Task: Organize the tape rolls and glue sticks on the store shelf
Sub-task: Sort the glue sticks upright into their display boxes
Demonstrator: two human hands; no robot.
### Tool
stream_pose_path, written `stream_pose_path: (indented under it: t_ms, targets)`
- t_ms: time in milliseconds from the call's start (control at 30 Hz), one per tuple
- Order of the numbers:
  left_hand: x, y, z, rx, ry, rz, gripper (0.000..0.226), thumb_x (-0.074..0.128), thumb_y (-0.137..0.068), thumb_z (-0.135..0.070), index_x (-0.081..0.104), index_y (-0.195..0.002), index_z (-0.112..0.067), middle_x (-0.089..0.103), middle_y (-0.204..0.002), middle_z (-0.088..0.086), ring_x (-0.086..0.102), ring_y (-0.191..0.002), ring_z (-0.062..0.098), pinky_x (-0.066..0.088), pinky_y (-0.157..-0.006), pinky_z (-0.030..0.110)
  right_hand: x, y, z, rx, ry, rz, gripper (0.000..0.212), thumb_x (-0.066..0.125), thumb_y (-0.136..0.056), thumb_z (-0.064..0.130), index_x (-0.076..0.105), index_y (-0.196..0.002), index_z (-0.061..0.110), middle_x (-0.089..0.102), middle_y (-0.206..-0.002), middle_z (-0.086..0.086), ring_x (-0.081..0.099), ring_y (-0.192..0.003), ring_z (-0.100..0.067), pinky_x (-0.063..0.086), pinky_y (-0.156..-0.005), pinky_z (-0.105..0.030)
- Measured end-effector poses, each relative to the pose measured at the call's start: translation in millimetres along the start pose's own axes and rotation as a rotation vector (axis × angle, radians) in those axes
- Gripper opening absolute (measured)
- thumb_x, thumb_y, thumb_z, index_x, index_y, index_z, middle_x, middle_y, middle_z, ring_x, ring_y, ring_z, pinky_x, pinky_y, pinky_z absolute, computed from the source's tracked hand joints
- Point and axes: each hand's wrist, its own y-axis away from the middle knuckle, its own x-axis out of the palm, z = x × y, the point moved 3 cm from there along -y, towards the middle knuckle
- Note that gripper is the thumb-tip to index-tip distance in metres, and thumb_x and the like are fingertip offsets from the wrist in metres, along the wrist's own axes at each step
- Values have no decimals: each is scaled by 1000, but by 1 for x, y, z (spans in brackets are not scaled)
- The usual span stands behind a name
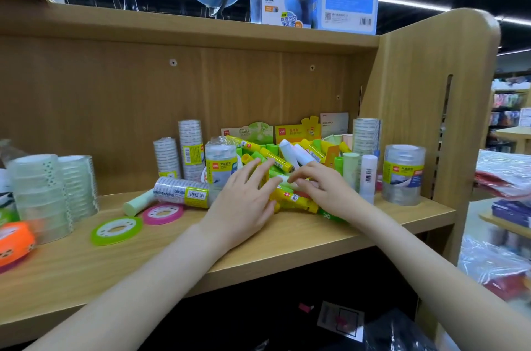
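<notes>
Glue sticks (283, 162), left hand (244, 201) splayed, right hand (321, 187) curled

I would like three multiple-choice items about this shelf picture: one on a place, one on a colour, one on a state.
1. Where does the green flat tape ring lie?
A. on the top board by the globes
B. on the shelf, left of the glue stick pile
C. on the floor

2. What colour is the flat ring beside it?
A. pink
B. black
C. blue

3. How is the wrapped tape tube near the left hand?
A. upright
B. hanging
C. lying on its side

Answers: 1 B, it rests on the board left of the pile; 2 A, its rim is pink; 3 C, its length runs along the shelf.
</notes>
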Motion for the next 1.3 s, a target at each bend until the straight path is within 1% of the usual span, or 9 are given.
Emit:
stream_pose_path:
  t_ms: [167,433,533,667,833,933,1033,1133,1300]
  targets:
    - [-6,7,6,50,-44,-8,33,40,-82,-37,66,-79,-16,59,-123,13,57,-111,35,52,-82,42,4,17,-2,-63,-46,127,16,55,-92,16,65,-105,15,52,-111,1,48,-111,-12,35,-98,-22]
    - [-9,13,10,93,-163,-20,39,39,-78,-46,62,-83,-15,59,-122,14,53,-113,33,28,-97,40,12,7,-1,-89,295,136,25,55,-91,17,49,-115,15,57,-115,-1,38,-115,-19,36,-99,-36]
    - [-6,14,13,104,-179,-31,34,42,-77,-42,62,-81,-14,58,-124,15,56,-113,32,28,-99,40,14,-6,0,-62,153,7,17,58,-89,14,52,-105,11,59,-106,-4,45,-106,-22,38,-88,-31]
    - [-1,12,14,94,-222,-24,26,72,-67,-35,63,-78,-13,59,-123,19,59,-113,31,40,-101,42,15,-27,-4,128,-29,-204,15,66,-84,17,52,-88,15,62,-94,-6,49,-95,-21,28,-67,-25]
    - [6,8,19,40,-285,32,30,79,-59,-42,65,-65,-16,64,-113,23,65,-102,32,42,-99,39,6,-37,-5,277,-490,-299,28,71,-80,19,49,-97,17,67,-86,-5,57,-69,-13,44,-70,-32]
    - [12,6,23,35,-315,24,25,70,-68,-40,67,-65,-15,67,-110,20,66,-99,32,38,-100,40,-4,-35,-2,280,-519,-254,43,73,-78,17,43,-108,22,63,-89,-5,60,-61,-17,50,-67,-36]
    - [17,5,26,45,-279,25,36,43,-77,-36,68,-68,-12,67,-110,21,65,-98,35,30,-100,41,-7,-30,10,233,-472,-46,63,73,-78,11,35,-126,28,60,-81,-1,61,-59,-20,54,-63,-32]
    - [17,6,29,44,-251,42,41,35,-77,-34,68,-72,-11,66,-110,21,65,-99,35,30,-99,42,3,-22,23,149,-278,158,68,74,-77,10,36,-130,28,55,-79,1,63,-62,-22,52,-60,-27]
    - [11,7,28,42,-212,64,43,33,-71,-28,65,-89,-6,67,-105,18,64,-101,32,29,-101,40,27,-24,29,96,-19,85,63,76,-75,23,43,-129,20,53,-84,3,59,-78,-18,50,-81,-36]
